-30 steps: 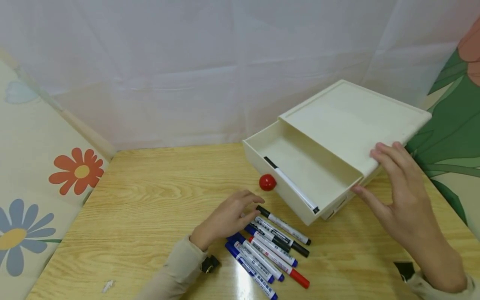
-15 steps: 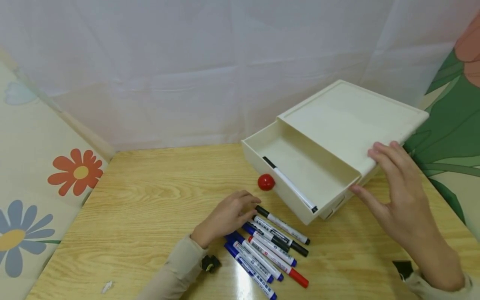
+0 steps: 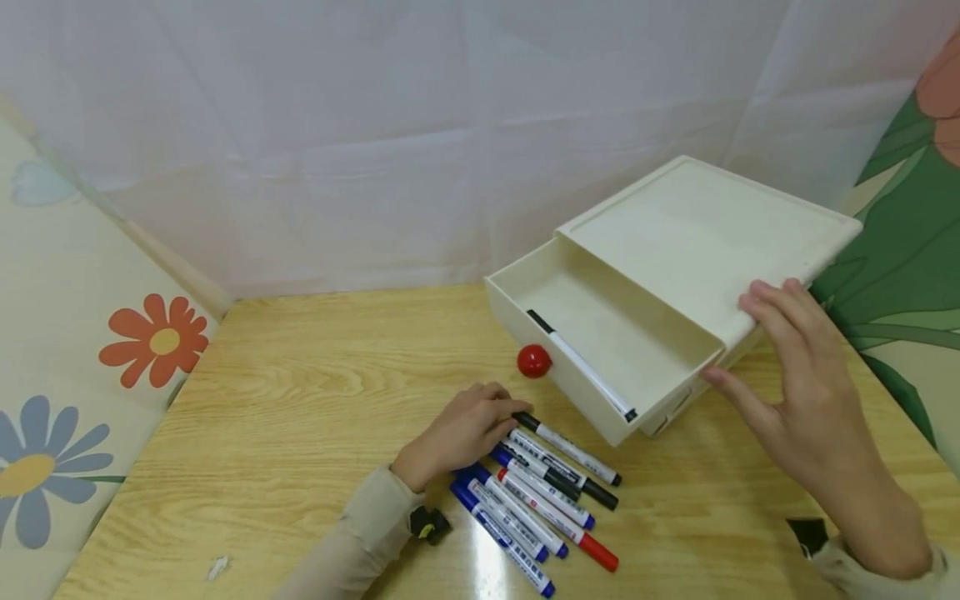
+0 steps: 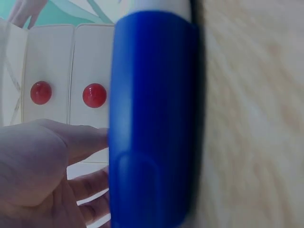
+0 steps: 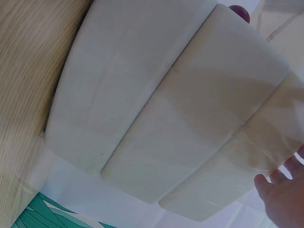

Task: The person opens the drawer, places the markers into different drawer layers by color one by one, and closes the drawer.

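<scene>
A cream drawer unit (image 3: 712, 242) stands at the right, its top drawer (image 3: 510, 310) pulled out. Inside that drawer lies one black-capped white marker (image 3: 588, 371). A red ball knob (image 3: 534, 361) sits on the drawer front. Several markers lie side by side on the table. My left hand (image 3: 461, 429) pinches the black cap end of the farthest marker (image 3: 573, 450), which lies on the table. In the left wrist view a blue cap (image 4: 154, 114) covers the fingertips. My right hand (image 3: 813, 408) rests spread fingers and thumb on the unit's near top edge.
Blue-capped markers (image 3: 517, 556) and a red-capped marker (image 3: 558, 521) lie near the left hand on the wooden table (image 3: 300, 417). A white scrap (image 3: 217, 568) lies at the front left. Behind the table hangs a white cloth (image 3: 337, 167).
My left hand has shifted slightly right, and its fingertips have come down on the black cap. The right hand and the drawer unit stay put.
</scene>
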`<state>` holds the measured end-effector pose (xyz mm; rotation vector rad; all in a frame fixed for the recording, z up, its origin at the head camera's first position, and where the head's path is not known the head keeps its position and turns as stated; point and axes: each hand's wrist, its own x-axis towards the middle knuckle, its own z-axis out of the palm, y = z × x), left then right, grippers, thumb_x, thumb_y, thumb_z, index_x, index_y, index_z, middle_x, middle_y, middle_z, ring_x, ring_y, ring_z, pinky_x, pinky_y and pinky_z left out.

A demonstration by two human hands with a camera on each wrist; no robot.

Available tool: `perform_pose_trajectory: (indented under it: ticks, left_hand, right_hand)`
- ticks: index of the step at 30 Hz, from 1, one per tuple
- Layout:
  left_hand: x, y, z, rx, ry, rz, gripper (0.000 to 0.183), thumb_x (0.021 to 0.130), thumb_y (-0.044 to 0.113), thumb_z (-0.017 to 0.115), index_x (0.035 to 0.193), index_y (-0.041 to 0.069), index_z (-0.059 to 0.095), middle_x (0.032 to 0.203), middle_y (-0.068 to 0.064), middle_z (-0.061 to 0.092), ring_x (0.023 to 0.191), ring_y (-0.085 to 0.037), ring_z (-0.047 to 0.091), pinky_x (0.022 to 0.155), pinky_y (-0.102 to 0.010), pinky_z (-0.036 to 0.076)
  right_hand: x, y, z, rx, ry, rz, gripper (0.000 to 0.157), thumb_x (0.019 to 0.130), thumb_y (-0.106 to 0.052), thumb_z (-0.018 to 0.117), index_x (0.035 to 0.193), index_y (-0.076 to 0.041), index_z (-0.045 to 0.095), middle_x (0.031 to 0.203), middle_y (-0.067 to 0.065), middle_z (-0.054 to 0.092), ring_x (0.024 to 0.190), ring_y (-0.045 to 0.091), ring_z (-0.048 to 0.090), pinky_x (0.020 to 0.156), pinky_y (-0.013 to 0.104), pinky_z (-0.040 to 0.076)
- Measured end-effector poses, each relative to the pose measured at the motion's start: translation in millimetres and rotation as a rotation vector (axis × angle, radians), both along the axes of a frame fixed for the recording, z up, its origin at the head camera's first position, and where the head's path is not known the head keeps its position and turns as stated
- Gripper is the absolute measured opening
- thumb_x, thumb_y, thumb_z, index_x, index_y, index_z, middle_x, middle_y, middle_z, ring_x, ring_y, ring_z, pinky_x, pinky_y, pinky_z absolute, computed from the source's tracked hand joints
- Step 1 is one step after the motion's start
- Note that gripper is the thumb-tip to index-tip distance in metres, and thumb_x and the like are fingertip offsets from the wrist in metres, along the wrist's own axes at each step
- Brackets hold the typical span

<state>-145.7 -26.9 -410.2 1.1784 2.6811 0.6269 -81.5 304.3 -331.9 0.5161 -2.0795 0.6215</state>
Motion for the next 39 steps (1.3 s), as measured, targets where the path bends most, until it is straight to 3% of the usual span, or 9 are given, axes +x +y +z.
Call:
perform_pose_trajectory:
  ticks: [10,22,30,39]
  left_hand:
    - [-1.1,1.8,-1.7,0.019,-0.012,0.049,0.023,0.099,0.02,0.06,0.12,0.018,0.07,0.119,-0.004,0.067,0.107,-0.019,0.059,0.094,-0.038,0.047]
    - [-0.5,1.4,-1.9,-0.032,0.033,-0.002,0.028,0.099,0.016,0.058,0.124,0.015,0.069,0.113,-0.004,0.066,0.099,-0.017,0.057,0.086,-0.03,0.047]
    - [-0.7,1.2,-1.2,-0.042,-0.014,0.03,0.026,0.097,0.022,0.063,0.121,0.016,0.07,0.113,0.0,0.066,0.098,-0.014,0.056,0.086,-0.027,0.046]
    - [-3.1,-0.9,-3.0,0.028,-0.043,0.006,0.02,0.096,0.016,0.065,0.116,0.017,0.069,0.108,0.004,0.072,0.096,-0.01,0.059,0.088,-0.028,0.05]
  right_hand:
    - [0.3,-0.3,0.6,0.0,-0.005,0.002,0.081,0.094,-0.06,0.051,0.127,0.014,0.053,0.132,0.033,0.051,0.143,0.037,0.037,0.125,0.039,0.024]
    - [0.9,0.9,0.2,0.004,-0.014,-0.002,0.082,0.094,-0.06,0.05,0.128,0.014,0.052,0.133,0.034,0.051,0.144,0.037,0.036,0.125,0.039,0.023]
    - [1.1,2.2,0.4,0.025,-0.03,-0.011,0.084,0.094,-0.061,0.049,0.129,0.015,0.051,0.134,0.035,0.049,0.144,0.039,0.035,0.126,0.038,0.022]
    - [1.2,1.2,0.3,0.014,-0.018,-0.008,0.083,0.094,-0.061,0.05,0.127,0.015,0.052,0.133,0.035,0.05,0.144,0.038,0.035,0.125,0.038,0.023]
